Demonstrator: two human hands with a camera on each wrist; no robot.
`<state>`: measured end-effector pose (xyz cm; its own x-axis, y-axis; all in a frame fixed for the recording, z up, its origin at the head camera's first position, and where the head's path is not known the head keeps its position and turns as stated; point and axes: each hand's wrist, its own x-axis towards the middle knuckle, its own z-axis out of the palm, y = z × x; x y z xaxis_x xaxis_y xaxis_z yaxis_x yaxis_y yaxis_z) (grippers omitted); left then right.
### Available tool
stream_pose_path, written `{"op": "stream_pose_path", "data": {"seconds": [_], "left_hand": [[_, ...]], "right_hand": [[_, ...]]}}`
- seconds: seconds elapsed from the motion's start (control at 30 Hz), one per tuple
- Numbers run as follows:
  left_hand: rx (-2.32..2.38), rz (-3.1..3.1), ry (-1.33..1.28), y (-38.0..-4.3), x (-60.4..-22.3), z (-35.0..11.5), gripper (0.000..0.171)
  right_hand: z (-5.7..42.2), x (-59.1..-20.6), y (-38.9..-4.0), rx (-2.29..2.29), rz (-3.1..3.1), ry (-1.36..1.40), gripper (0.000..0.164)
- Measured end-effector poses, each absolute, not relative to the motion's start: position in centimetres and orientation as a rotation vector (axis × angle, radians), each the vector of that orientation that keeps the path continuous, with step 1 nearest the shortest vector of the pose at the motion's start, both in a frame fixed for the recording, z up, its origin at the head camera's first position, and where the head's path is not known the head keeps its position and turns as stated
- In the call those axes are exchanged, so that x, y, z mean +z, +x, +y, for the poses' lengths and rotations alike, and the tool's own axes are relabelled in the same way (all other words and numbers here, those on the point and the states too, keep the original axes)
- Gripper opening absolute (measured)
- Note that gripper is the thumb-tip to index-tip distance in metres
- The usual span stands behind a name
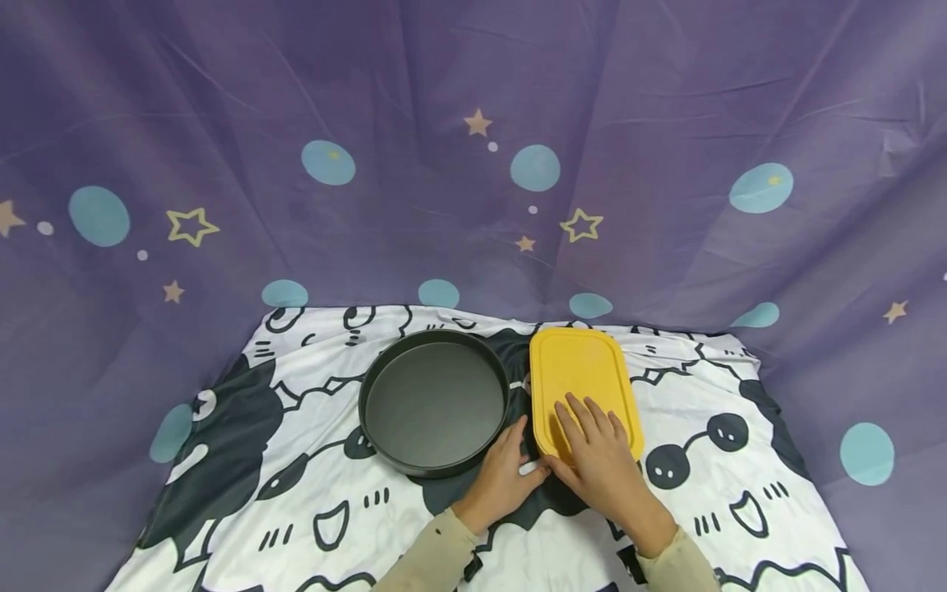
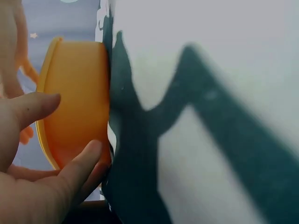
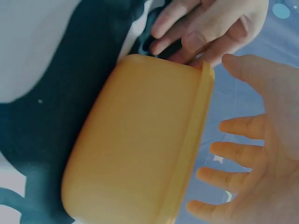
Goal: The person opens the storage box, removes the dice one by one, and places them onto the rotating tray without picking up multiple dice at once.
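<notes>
Right hand [image 1: 602,469]: poised over the near end of the yellow container [image 1: 577,362], fingers straight and fanned apart (cannot tell about contact with the top). Left hand [image 1: 503,481]: down low by the container's near left corner, thumb held apart from loosely bent fingers; in the left wrist view, seen in front of the yellow side wall, with touching or a slight gap impossible to tell. Container: sits flat on the patterned cloth [image 1: 547,551], partly on a dark patch, just right of the round black pan [image 1: 436,403]; has a flat, bordered top with rounded corners, long sides running away from the person. Pan: rests rim up, dark grey inside. Farther out: white cloth ground with black cartoon faces. At the wrists: pale beige sleeves [image 1: 429,559]. Behind everything: a purple curtain [image 1: 414,82] printed with blue ovals, stars and small white dots.
</notes>
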<state>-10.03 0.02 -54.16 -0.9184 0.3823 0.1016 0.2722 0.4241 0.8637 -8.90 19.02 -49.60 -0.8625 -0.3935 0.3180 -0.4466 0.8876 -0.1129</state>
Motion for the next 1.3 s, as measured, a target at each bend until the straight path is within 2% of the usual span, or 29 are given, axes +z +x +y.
{"op": "stream_pose_path", "data": {"seconds": [0.63, 1.1, 1.3], "left_hand": [[1.559, 2.389, 0.568, -11.7, -54.1, 0.2, 0.071], [1.589, 2.339, 0.528, -11.8, -54.5, 0.2, 0.070], [1.564, 2.362, 0.529, -11.7, -54.6, 0.1, 0.072]], "right_hand": [[19.5, -51.9, -8.7, 0.208, -2.822, 0.664, 0.068], [19.9, -51.6, -8.7, 0.177, -2.767, 0.731, 0.061], [20.5, -50.7, -8.6, 0.358, -2.751, 0.718, 0.063]]}}
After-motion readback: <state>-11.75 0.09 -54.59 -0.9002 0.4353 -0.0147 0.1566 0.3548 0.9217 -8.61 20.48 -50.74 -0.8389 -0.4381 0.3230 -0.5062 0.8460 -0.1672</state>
